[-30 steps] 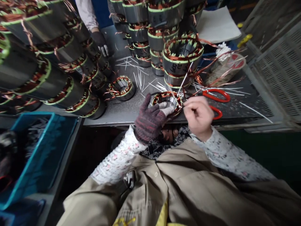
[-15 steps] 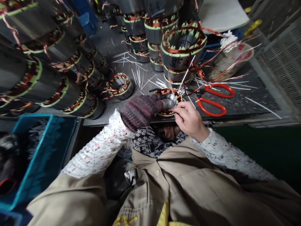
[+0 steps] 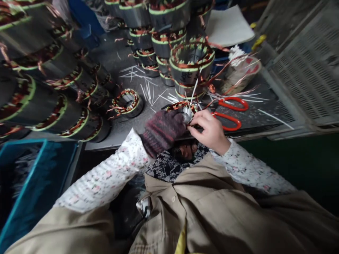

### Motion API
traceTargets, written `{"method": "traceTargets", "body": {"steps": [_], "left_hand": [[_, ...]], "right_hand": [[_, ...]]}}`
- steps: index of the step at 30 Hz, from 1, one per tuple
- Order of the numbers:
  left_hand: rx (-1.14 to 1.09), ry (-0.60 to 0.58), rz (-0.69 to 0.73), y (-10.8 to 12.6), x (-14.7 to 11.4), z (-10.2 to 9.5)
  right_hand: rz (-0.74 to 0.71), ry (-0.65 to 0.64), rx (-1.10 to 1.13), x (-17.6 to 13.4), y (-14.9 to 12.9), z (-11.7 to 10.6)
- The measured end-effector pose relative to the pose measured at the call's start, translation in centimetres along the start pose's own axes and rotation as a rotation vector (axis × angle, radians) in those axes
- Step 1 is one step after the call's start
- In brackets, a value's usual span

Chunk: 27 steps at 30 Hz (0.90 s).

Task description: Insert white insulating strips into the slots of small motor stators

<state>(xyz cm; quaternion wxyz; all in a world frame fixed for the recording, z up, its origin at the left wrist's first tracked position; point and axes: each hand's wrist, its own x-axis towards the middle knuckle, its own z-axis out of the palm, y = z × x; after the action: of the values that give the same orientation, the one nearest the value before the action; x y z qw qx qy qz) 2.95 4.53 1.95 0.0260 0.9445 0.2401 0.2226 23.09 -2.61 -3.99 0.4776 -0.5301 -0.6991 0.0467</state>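
Observation:
A wound motor stator [image 3: 182, 104] with copper coils lies at the bench's front edge, partly hidden by my hands. My left hand [image 3: 164, 131], in a dark knitted glove, wraps over its left side and grips it. Bare, my right hand [image 3: 209, 131] pinches finger and thumb together at the near right rim; what they hold is too small to make out. A thin white strip [image 3: 195, 88] sticks up from the far side of the stator. Red-handled scissors [image 3: 234, 125] lie just right of my right hand, their blades hidden.
Stacked stators [image 3: 192, 67] rise behind my hands, with more piled at left. A single stator [image 3: 127, 103] sits left of my glove. White strips [image 3: 147, 92] are scattered around. A roll [image 3: 242, 74] and a grey crate [image 3: 307, 70] stand at right, a blue bin [image 3: 39, 169] at lower left.
The head view has shifted, so the bench items appear further left. My gloved hand now covers more of the stator, and my right hand's pinch has come lower, to its near rim.

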Motion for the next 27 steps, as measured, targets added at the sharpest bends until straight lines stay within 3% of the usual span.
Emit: {"method": "traceTargets", "body": {"steps": [3,6,8,10,13,15,17,20,23,26,27], "left_hand": [[0.021,-0.082,0.232,0.1,0.5,-0.9],[-0.006,-0.148,0.339,-1.2,1.0,-1.2],[-0.083,-0.168,0.341,-2.0,1.0,-0.6],[-0.152,-0.145,0.301,-2.2,0.6,0.5],[-0.121,-0.007,0.137,-1.1,-0.8,2.6],[-0.063,0.089,0.015,0.3,-1.8,3.6],[-0.060,0.122,-0.043,1.5,-2.3,3.8],[-0.191,0.066,-0.030,2.2,-2.2,2.8],[-0.287,-0.016,0.000,1.6,-1.9,1.7],[-0.297,-0.004,0.031,0.9,-2.0,1.7],[-0.297,0.007,0.053,0.7,-2.1,1.9]], "right_hand": [[0.027,0.313,0.005,0.8,2.1,-1.7],[0.143,0.594,-0.069,3.2,6.5,-4.3],[0.182,0.586,-0.177,5.6,9.8,-5.7],[0.244,0.475,-0.292,8.0,12.4,-6.7],[0.342,0.310,-0.378,10.4,14.6,-7.4],[0.325,0.265,-0.360,10.8,14.9,-7.7],[0.238,0.266,-0.303,10.3,14.5,-8.2],[0.144,0.344,-0.119,8.6,12.4,-8.9],[0.047,0.517,0.035,6.3,8.3,-9.3],[-0.145,0.660,-0.016,2.7,3.5,-9.0],[-0.201,0.587,-0.056,1.3,2.1,-8.7]]}}
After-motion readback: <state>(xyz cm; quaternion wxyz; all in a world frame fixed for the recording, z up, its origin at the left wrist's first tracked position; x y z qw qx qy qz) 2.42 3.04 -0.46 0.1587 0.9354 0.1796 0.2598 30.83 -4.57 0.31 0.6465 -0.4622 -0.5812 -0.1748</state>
